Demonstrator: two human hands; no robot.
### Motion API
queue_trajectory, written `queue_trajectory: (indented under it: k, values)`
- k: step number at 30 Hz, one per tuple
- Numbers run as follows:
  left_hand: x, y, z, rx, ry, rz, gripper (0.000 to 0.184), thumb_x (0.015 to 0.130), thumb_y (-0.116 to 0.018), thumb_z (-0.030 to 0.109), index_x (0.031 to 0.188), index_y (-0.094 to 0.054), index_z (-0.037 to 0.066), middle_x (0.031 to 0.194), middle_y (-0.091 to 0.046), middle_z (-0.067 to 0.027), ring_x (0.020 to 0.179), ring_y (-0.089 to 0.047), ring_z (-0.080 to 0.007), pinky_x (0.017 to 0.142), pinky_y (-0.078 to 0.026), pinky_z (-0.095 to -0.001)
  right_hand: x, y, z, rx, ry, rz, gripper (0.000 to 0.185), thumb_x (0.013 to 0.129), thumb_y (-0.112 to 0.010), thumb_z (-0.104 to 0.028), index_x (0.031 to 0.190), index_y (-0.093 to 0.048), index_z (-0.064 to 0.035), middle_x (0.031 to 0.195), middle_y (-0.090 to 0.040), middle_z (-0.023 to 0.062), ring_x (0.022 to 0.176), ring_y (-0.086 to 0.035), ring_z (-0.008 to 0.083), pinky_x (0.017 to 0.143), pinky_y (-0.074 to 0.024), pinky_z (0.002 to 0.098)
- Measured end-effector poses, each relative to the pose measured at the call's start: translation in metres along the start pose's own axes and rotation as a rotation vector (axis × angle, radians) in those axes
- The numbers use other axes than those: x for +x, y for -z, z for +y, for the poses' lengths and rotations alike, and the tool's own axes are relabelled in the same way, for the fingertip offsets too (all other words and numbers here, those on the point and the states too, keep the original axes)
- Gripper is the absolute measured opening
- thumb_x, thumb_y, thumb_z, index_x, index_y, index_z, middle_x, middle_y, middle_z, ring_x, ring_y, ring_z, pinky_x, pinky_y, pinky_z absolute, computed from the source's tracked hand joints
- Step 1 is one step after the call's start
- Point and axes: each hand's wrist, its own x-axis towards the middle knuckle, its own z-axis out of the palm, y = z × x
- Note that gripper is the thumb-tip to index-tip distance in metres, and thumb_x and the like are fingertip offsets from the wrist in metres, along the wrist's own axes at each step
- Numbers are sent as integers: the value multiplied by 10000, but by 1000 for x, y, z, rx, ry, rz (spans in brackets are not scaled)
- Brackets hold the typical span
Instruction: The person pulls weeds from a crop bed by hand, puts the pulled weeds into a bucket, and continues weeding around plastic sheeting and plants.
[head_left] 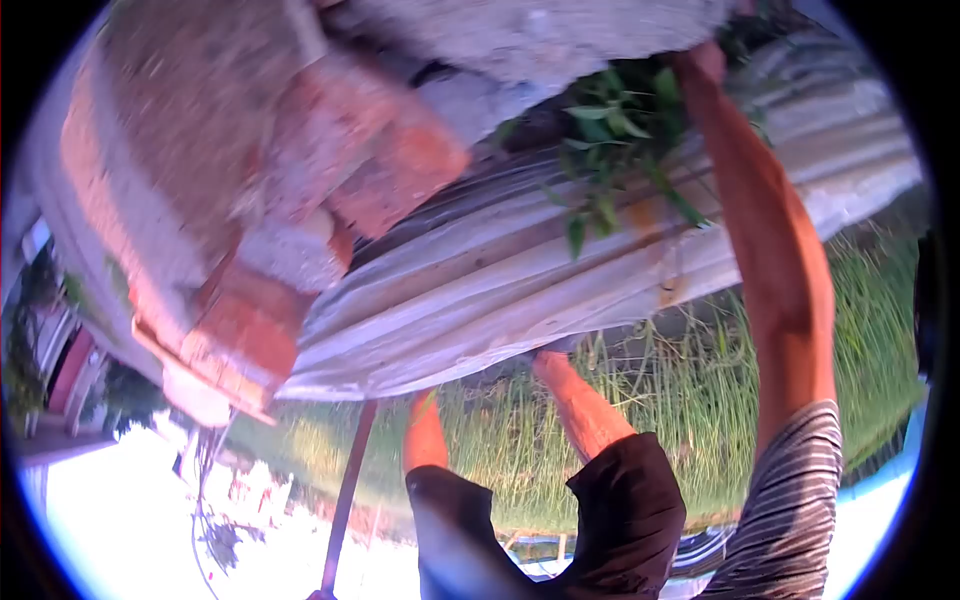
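I have the right hand point(708, 62) high in my view, at the edge of a rough grey block point(560, 35) and just beside a clump of leaves point(610, 120). Its fingers are mostly hidden, so I cannot tell whether they are wide, narrow or closed on a stem. The leaves hang below the block and spill over a pale ridged sheet point(480, 290), which runs slantwise across the view beneath the masonry. The right arm point(775, 230) stretches up to the block, crossing in front of the sheet, bare below a striped sleeve point(790, 500).

Of the left hand point(320, 595) I get only a sliver at the bottom edge, at the end of a thin pole point(349, 490). I cannot make out how its fingers stand. The pole slants up from there, its far end reaching the sheet's lower edge.

To the left of the leaves and apart from them, I see broken bricks point(395, 165) bunched against a brown slab point(190, 110). Bare legs point(585, 405) in dark shorts point(625, 510) show low in the view, with tall grass point(690, 400) around them, alongside the sheet.
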Motion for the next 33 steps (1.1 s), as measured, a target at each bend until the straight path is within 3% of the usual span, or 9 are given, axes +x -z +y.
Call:
queue_trajectory:
  k: [3,9,12,17,20,21,24,27,33]
  values:
    - [-12,-3,3,4,-39,0,501,945,-534,522,951,-601,26,602,-485,-12,464,-431,-116,430,-326,-276,-12,-7,10,-20,150,-64,342,916,-625,-342,947,-637,-1,863,-632,145,879,-650,323,804,-505,441]
    - [-9,-3,-9,-272,-113,-101,361,971,-566,450,888,-572,98,573,-384,81,450,-331,-56,427,-236,-250,-114,4,-3,86,433,-237,347,931,-604,-349,1005,-614,-10,918,-624,148,901,-649,319,812,-512,438]
    - [-10,-9,-4,-344,-44,-51,265,1011,-535,338,883,-570,109,573,-362,90,450,-316,-50,435,-215,-246,-203,4,-16,193,509,-592,352,939,-594,-353,1034,-603,-14,946,-620,149,912,-648,317,815,-516,436]
    - [-15,-11,1,-177,-112,-3,401,953,-594,488,889,-563,93,577,-356,91,473,-320,-53,455,-229,-255,-351,4,-29,179,631,-1317,362,951,-577,-359,1082,-584,-21,992,-613,152,930,-647,313,822,-523,434]
    - [-17,-9,5,-34,-74,15,483,938,-564,575,885,-566,95,653,-415,69,568,-381,-64,518,-301,-260,-411,1,-34,132,640,-1523,369,959,-567,-362,1111,-572,-26,1019,-609,154,941,-646,312,825,-527,432]
    - [-18,-7,6,39,-61,9,533,933,-536,630,881,-570,100,726,-476,49,647,-434,-80,575,-370,-267,-421,-3,-36,115,621,-1551,372,961,-563,-363,1120,-569,-27,1028,-607,154,945,-646,311,827,-528,432]
    - [-17,-10,3,-115,-99,5,451,936,-595,529,902,-561,81,636,-402,64,528,-370,-63,493,-284,-262,-429,-5,-36,92,562,-1573,381,969,-553,-367,1149,-557,-31,1056,-603,156,956,-645,309,830,-532,430]
    - [-15,-6,2,245,-152,47,591,971,-425,618,974,-599,54,783,-598,-93,742,-583,-244,687,-445,-396,-406,9,-27,77,494,-1533,391,976,-543,-371,1178,-546,-36,1084,-599,158,967,-645,307,834,-536,429]
    - [-30,-6,24,467,-163,85,512,1022,-376,506,1059,-603,49,905,-650,-225,894,-649,-409,788,-479,-515,-336,83,-19,106,289,-1379,414,991,-522,-378,1236,-523,-44,1139,-591,161,990,-643,303,842,-544,426]
